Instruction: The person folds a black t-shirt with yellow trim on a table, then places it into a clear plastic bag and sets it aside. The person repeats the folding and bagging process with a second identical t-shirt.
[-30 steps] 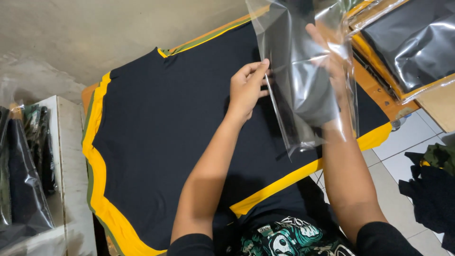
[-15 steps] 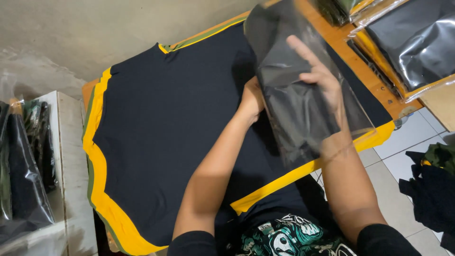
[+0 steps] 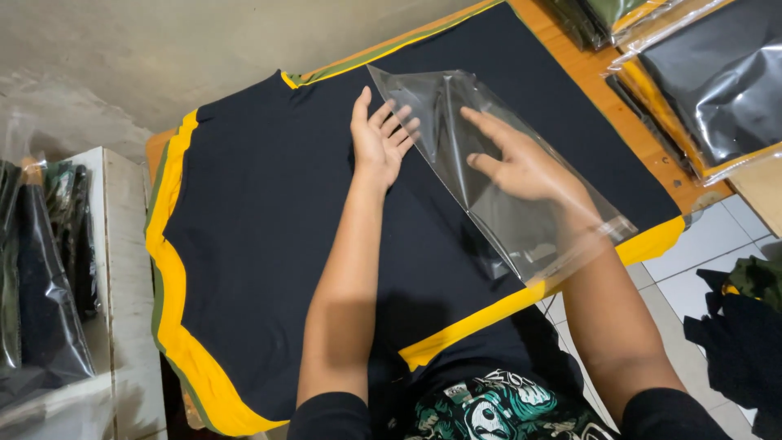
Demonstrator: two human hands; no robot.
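Clear plastic: a transparent plastic bag (image 3: 521, 204) lies slantwise on the black garment (image 3: 269, 236), glossy, creased, and see-through enough to show the hand inside it.
Bag position: on the right half of the garment, its far corner near the collar end, its near open end reaching the yellow band (image 3: 521, 297) at the tabletop's near edge.
Right hand (image 3: 525, 167): pushed into the bag through the open end, palm down, fingers (image 3: 489, 126) spread and flat against the film.
Left hand (image 3: 381, 134): outside the bag, resting on the black cloth just beside the bag's left edge, fingers (image 3: 399, 122) loosely spread, tips touching the plastic.
Garment: black cloth laid flat over yellow cloth with a green stripe (image 3: 159, 277), covering nearly all the wooden tabletop (image 3: 643, 130).
Edges: the yellow layer overhangs the left and near sides; bare wood shows only along the right.
Open room: broad black cloth lies free to the left of the forearms.
Surroundings: bagged dark garments (image 3: 709, 81) stacked at the right, more packed items (image 3: 41, 277) at the left, dark clothes (image 3: 741, 326) on the tiled floor.
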